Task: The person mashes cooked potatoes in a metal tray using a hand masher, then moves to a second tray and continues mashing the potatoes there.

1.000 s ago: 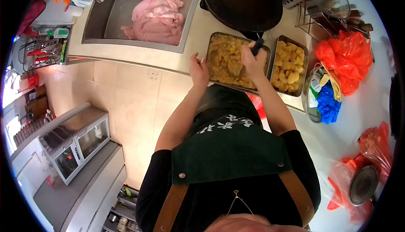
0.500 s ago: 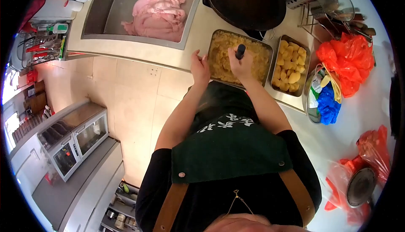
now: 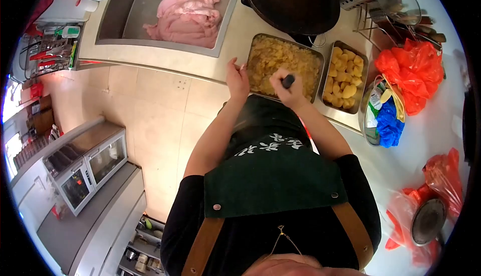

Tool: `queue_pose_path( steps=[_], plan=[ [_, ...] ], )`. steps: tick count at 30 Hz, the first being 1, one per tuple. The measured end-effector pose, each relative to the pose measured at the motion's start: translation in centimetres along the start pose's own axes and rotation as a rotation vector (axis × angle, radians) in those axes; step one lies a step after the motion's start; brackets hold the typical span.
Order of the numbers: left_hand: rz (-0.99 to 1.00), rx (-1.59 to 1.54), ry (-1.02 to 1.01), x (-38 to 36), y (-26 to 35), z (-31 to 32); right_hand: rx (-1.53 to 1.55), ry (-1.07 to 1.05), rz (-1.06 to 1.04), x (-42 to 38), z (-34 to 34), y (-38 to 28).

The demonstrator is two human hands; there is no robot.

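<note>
My right hand (image 3: 288,88) is wrapped round the black handle (image 3: 288,81) of a tool over the near part of a metal tray (image 3: 320,75). Mashed yellow food (image 3: 278,55) fills that tray, and the tool's lower end is hidden. At the tray's left edge is my left hand (image 3: 238,79), fingers apart, holding nothing. A second, narrower tray (image 3: 358,103) stands to the right, with several yellow chunks (image 3: 343,73) in it.
A large dark wok (image 3: 295,3) sits behind the trays. Pink meat (image 3: 188,18) lies in the sink (image 3: 135,20) at the left. Right of the trays are a red plastic bag (image 3: 411,73) and a bowl with a blue bag (image 3: 390,125).
My right hand and the black handle have moved down the frame, towards my body. My left hand has hardly moved.
</note>
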State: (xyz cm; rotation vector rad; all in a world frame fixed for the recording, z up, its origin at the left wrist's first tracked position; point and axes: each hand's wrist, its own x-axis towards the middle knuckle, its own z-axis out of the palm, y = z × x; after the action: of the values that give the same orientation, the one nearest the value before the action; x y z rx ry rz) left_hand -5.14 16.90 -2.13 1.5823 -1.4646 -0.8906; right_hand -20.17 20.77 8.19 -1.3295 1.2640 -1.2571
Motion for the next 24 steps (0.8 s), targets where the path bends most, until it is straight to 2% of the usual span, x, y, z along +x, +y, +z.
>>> queue_pose_path(
  steps=[2, 6, 10, 13, 17, 22, 24],
  plan=[
    [0.018, -0.016, 0.009, -0.1, 0.2, 0.0, -0.157, -0.079, -0.124, -0.1, 0.3, 0.3],
    [-0.042, -0.021, -0.002, 0.1, 0.4, 0.0, -0.11, -0.04, -0.106, 0.6, -0.3, 2.1],
    [-0.082, -0.005, -0.031, 0.0, 0.6, -0.1, -0.084, 0.049, 0.044, 2.0, -1.1, 2.3],
    [-0.052, -0.005, -0.017, 0.2, 0.6, -0.2, 0.006, 0.02, 0.152, 1.6, -1.1, 0.5],
    [-0.04, 0.017, -0.022, 0.1, 0.6, -0.2, -0.022, 0.008, -0.107, 1.4, 1.4, -0.9],
    [-0.037, -0.006, -0.021, 0.1, 0.2, -0.1, -0.094, -0.119, -0.194, 1.5, 2.8, 0.8],
    [-0.04, 0.014, -0.021, 0.0, 0.4, -0.3, -0.07, -0.12, -0.153, 2.0, 2.2, 1.8]
  ],
)
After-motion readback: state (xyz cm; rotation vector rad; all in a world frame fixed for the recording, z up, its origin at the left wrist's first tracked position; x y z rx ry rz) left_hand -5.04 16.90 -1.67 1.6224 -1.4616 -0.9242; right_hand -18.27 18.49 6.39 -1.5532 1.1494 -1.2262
